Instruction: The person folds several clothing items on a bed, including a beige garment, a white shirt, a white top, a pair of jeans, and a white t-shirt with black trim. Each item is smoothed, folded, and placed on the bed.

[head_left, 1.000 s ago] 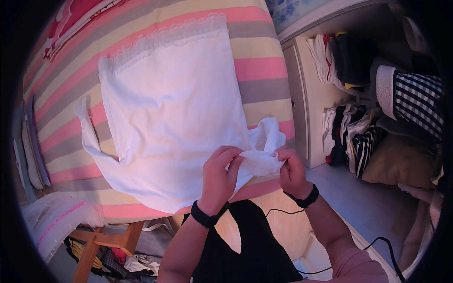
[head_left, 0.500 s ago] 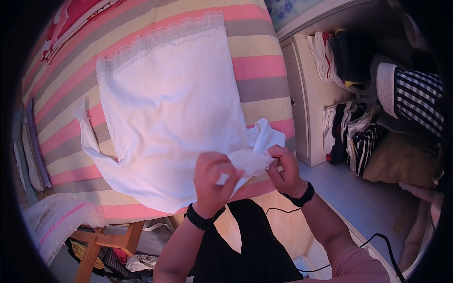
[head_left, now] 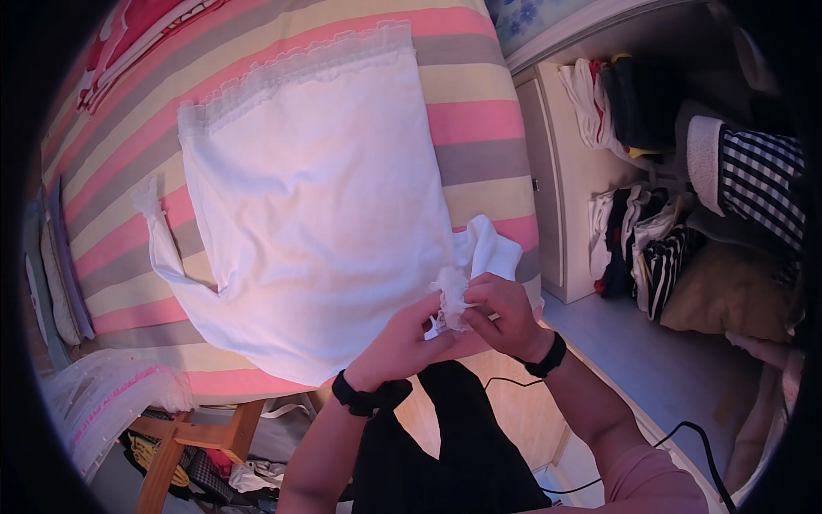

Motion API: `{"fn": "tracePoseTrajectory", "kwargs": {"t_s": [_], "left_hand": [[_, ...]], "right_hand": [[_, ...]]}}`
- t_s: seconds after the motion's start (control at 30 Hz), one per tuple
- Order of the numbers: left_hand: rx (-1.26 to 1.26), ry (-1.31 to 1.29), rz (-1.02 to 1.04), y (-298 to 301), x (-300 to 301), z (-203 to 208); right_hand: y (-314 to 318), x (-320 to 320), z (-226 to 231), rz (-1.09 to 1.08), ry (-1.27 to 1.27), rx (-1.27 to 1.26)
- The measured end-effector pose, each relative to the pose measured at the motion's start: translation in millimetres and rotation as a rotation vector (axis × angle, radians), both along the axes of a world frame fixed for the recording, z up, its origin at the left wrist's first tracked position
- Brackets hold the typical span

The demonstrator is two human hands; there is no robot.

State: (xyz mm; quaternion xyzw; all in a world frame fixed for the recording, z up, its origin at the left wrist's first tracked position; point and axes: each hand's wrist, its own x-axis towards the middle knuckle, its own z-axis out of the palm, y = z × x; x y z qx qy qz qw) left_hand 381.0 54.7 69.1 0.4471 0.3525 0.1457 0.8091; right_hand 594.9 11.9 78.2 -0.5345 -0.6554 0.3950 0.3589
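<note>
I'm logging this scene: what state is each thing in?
White garment: spread, lightly creased
Left sleeve: bent
Frilly cuff: bunched
Right hand: pinching cuff
Left hand: at cuff, grip unclear
Bedsheet: laid flat
Red cloth: folded
Shelf clothes: stacked
Wristbands: worn
Cable: curved

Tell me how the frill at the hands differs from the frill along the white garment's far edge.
The held frill is bunched between the left hand and right hand; the far-edge frill lies spread out over the striped bedspread, with no hand on it. The held frill shows as a small clump, while the far-edge frill runs as a long strip. Both are white and ruffled.
</note>
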Motion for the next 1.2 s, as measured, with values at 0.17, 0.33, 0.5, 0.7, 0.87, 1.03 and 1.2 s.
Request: {"fn": "tracePoseTrajectory", "kwargs": {"t_s": [0.17, 0.33, 0.5, 0.7, 0.87, 1.03, 1.2], "left_hand": [[0.096, 0.175, -0.149, 15, -21, 11], [0.409, 0.239, -0.147, 26, -35, 22], [0.211, -0.026, 0.054, 26, -41, 21], [0.187, 0.283, -0.137, 17, -33, 17], [0.190, 0.275, -0.046, 11, -26, 5], [0.252, 0.197, -0.111, 14, -36, -2], [-0.257, 0.053, 0.280, 21, -54, 5]], "right_hand": [[-2, 3, 1, 0.041, -0.045, 0.009], [-3, -3, -3, 0.108, -0.037, 0.079], [-1, -7, -4, 0.078, -0.023, 0.118], [2, -18, -2, 0.072, -0.015, 0.170], [-6, -31, -5, -0.076, -0.036, 0.121], [-15, -30, -10, -0.016, -0.068, 0.121], [-13, -32, -9, 0.011, -0.047, 0.071]]}}
